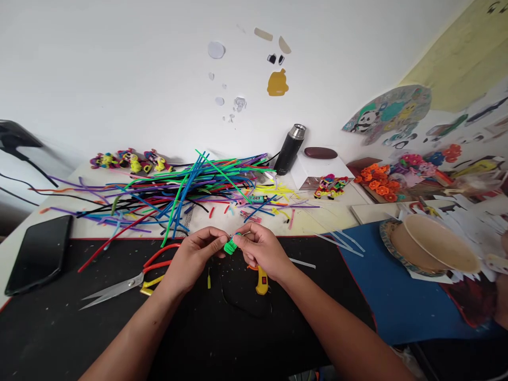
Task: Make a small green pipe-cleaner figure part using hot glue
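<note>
A small bundle of bent green pipe cleaner (230,246) is pinched between the fingertips of both hands, with a bit of blue at its top. My left hand (195,256) grips it from the left, thumb against forefinger. From the other side, my right hand (265,250) closes on it too, partly hiding it. Below my right hand lies a yellow hot glue gun (262,281), its front part covered by the hand. Large scissors with red handles (119,290) rest by my left wrist, blades apart, next to a yellow-handled tool (148,288).
Behind my hands, a pile of coloured pipe cleaners (186,185) spreads along the wall. A black flask (290,150) stands beside a white box (317,168). A phone (39,253) lies at the left; a beige bowl (436,244) sits at the right.
</note>
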Demonstrator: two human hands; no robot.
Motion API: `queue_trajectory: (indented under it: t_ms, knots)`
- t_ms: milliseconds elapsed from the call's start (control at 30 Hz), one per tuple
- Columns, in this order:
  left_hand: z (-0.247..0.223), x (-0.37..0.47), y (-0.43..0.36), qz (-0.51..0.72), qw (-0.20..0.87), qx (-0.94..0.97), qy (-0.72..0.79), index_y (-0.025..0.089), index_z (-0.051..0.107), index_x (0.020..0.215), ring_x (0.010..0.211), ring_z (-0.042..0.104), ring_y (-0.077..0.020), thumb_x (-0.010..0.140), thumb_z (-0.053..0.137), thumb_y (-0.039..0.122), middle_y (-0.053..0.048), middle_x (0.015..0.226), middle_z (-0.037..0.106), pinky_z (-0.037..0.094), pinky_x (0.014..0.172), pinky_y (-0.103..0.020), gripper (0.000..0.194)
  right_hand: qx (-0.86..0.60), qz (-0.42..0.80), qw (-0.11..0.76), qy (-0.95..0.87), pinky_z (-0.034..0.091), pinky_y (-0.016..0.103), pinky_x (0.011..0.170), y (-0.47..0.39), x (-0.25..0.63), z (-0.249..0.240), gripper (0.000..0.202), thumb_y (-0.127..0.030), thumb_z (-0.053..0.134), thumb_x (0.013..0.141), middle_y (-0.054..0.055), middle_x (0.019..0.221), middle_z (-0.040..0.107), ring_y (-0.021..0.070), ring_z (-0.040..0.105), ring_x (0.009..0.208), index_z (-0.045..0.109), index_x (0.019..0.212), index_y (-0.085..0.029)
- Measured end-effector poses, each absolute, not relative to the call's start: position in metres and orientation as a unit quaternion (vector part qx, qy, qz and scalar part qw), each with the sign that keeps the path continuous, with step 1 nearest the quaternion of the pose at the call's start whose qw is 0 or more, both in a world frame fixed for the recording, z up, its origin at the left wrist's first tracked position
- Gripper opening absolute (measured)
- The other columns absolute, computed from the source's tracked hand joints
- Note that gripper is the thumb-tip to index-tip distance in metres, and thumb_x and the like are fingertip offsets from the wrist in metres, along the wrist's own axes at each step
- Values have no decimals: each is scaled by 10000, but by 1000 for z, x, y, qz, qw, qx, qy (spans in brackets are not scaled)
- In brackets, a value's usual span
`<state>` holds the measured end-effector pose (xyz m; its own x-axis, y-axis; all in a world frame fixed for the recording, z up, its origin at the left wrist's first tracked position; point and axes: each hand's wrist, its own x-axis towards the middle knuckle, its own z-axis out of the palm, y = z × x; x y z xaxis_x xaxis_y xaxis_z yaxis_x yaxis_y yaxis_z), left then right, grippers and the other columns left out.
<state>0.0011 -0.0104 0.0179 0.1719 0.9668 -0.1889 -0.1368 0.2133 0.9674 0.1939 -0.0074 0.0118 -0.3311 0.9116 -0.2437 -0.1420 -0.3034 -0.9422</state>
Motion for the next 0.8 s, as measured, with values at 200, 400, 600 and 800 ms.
queue_trajectory:
  t_ms: [200,400,600,800]
  knots:
    - [16,1,-12,451,552,498,494,221,787,813,671,598,-186,799,856,503,-20,741,698,507,657,-284,291,-426,691,387,-437,266,196,355,-9,190,8,447,-565,835,814,-151,481,470,55,337,324,547,886,-230]
    - [9,-2,-13,470,482,530,516,221,765,833,715,583,-193,856,801,465,-25,772,695,467,654,-275,248,-425,707,384,-415,251,210,355,-12,184,7,444,-543,863,776,-154,470,442,45,303,318,564,844,-223]
    - [8,-1,-15,465,517,516,501,210,743,889,625,627,-162,875,790,510,-15,839,697,527,588,-271,304,-424,696,399,-421,276,214,371,-14,181,4,451,-564,851,781,-139,507,467,53,338,347,562,835,-221]
    - [11,2,-16,493,551,473,479,192,733,888,575,621,-135,837,844,526,0,811,678,542,503,-246,356,-431,654,380,-492,318,220,408,-16,183,9,365,-540,745,902,-122,503,501,77,413,369,570,881,-221]
